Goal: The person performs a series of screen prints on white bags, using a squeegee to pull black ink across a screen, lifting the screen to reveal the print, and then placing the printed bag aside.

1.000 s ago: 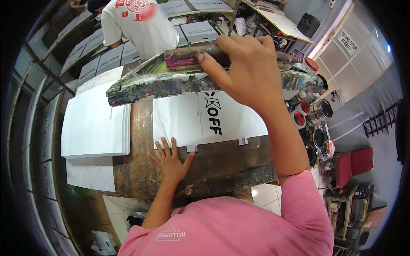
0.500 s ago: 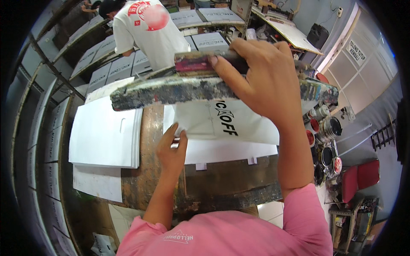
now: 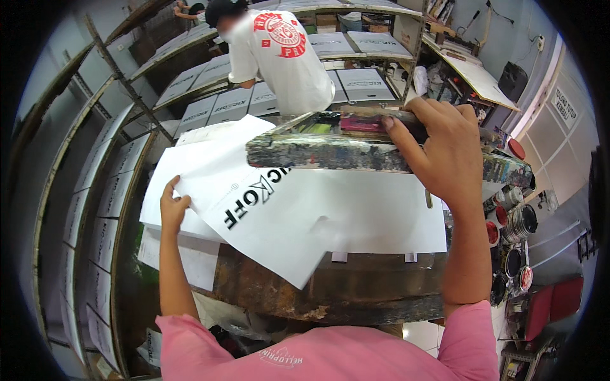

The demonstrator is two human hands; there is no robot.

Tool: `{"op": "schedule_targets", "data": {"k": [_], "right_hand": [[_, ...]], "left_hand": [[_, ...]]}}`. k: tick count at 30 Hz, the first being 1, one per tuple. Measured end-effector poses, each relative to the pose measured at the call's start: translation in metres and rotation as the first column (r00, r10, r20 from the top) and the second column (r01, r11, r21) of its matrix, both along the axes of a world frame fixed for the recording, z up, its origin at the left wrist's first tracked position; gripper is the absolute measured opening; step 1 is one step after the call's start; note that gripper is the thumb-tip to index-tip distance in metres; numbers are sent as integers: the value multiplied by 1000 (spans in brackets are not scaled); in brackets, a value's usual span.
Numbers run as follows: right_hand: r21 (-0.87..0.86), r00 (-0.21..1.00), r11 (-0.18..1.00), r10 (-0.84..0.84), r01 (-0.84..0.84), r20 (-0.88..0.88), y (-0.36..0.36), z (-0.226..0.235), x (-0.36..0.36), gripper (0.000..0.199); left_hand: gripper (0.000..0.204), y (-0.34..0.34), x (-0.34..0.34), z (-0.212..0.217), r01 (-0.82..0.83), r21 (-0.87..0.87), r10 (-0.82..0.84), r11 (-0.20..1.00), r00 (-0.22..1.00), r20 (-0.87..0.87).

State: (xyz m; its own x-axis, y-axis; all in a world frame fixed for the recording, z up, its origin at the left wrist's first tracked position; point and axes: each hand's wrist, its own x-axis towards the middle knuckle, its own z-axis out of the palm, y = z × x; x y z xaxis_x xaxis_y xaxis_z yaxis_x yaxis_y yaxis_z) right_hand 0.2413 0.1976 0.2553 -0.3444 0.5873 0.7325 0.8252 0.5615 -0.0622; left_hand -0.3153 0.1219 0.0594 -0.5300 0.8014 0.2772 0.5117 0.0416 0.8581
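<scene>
My left hand (image 3: 173,206) pinches the edge of a white printed sheet (image 3: 279,235) with bold black lettering, held over the stack of white sheets (image 3: 155,184) on the left. The sheet slants, one corner hanging toward the table's near edge. My right hand (image 3: 441,149) grips the raised, paint-stained wooden screen-printing frame (image 3: 324,152). A squeegee (image 3: 363,122) with a magenta-stained handle rests on the frame under my right thumb. Below the frame lies another white sheet (image 3: 400,216) with a handle slot. The frame hides part of both sheets.
A worn brown worktable (image 3: 267,286) stands before me. Racks (image 3: 121,190) with printed sheets line the left side. Ahead, a person in a white shirt (image 3: 286,70) stands by shelves of printed sheets. Paint cans (image 3: 521,219) and a red chair (image 3: 553,305) are at the right.
My left hand has drawn the printed sheet leftward from under the frame to above the stack. My right hand still holds the frame up. The view has shifted left.
</scene>
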Motion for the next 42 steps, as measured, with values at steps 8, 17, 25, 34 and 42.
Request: {"op": "schedule_targets", "data": {"k": [8,17,25,34,42], "right_hand": [[40,999,999,-6,8,-45,-8,-7,0,42],[-211,967,977,94,-42,239,-56,-77,15,70],[-584,942,777,330,-235,60,30,-238,41,35],[-305,960,947,171,-98,223,248,-299,-8,30],[-258,969,961,148,-95,196,208,-322,-20,37]], "left_hand": [[87,37,-70,18,-558,-278,213,782,658,-723],[104,-97,286,32,507,516,-654,690,132,745],[110,-134,301,-91,426,-16,-35,904,110,993],[126,-125,293,-124,376,-185,148,908,125,981],[119,-127,295,-120,301,-269,255,915,86,963]]}}
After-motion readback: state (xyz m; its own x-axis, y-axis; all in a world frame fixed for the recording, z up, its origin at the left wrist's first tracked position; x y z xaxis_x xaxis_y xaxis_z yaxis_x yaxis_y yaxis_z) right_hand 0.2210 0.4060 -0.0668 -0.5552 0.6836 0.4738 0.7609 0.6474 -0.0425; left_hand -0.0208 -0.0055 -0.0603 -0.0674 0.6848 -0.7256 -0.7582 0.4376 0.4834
